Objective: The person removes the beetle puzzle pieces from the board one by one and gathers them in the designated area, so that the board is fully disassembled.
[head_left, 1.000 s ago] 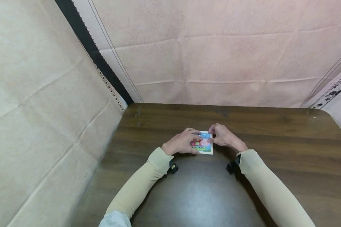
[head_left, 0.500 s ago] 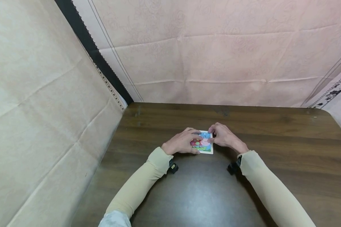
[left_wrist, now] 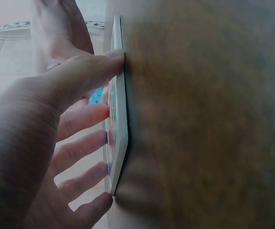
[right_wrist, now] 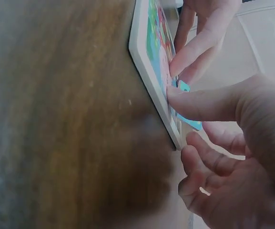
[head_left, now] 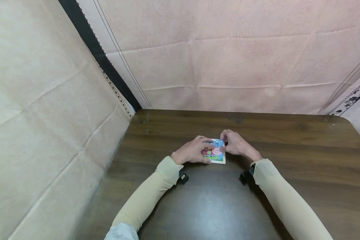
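Observation:
A small square jigsaw puzzle board (head_left: 218, 160) with a cartoon pig picture and a pale rim lies flat on the table. My left hand (head_left: 192, 150) holds it from the left side, thumb at the near edge, fingers spread over the picture and the far edge. At its right side, my right hand (head_left: 236, 143) pinches a blue jigsaw piece (right_wrist: 190, 121) between thumb and fingers. In the right wrist view this piece stands tilted above the board's surface, partly hidden behind the thumb. The left wrist view shows the board's pale edge (left_wrist: 121, 114) under the left thumb.
The brown wood-grain table (head_left: 288, 140) extends around the board. Pale cloth (head_left: 234, 66) hangs along the back, and another sheet (head_left: 57, 133) covers the left side. A black camera is strapped to each wrist.

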A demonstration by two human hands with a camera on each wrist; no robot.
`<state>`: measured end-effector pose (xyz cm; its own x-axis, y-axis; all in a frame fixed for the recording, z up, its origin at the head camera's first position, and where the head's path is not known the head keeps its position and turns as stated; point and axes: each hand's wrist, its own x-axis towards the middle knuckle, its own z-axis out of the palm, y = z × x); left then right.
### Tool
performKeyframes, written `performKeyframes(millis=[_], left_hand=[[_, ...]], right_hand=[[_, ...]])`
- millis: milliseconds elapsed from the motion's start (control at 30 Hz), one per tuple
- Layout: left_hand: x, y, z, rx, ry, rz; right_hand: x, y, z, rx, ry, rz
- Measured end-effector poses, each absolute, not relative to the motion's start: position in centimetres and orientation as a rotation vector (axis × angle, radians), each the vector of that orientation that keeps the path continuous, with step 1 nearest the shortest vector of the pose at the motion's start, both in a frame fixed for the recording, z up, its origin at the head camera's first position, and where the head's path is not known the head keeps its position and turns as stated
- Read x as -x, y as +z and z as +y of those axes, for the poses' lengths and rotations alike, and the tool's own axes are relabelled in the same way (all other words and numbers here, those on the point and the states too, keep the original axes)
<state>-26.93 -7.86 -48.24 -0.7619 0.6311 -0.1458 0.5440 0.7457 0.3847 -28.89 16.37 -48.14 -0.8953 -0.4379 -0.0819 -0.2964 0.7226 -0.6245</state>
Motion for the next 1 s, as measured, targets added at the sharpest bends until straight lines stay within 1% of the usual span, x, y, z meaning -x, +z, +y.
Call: performKeyframes(millis=[333, 600, 1000], left_hand=[[27.5, -47.8, -7.7, -0.952, 0.420, 2.700], [26.5, -48.3, -9.4, -0.797, 0.472, 2.715], [26.8, -48.4, -9.3, -0.791, 0.507, 2.721]], right_hand=[[28.7, -47.6, 16.6, 0.560, -0.976, 2.707], [27.7, -48.3, 16.0, 0.492, -1.024, 2.661], [27.5, -48.3, 16.4, 0.476, -1.045, 2.687]])
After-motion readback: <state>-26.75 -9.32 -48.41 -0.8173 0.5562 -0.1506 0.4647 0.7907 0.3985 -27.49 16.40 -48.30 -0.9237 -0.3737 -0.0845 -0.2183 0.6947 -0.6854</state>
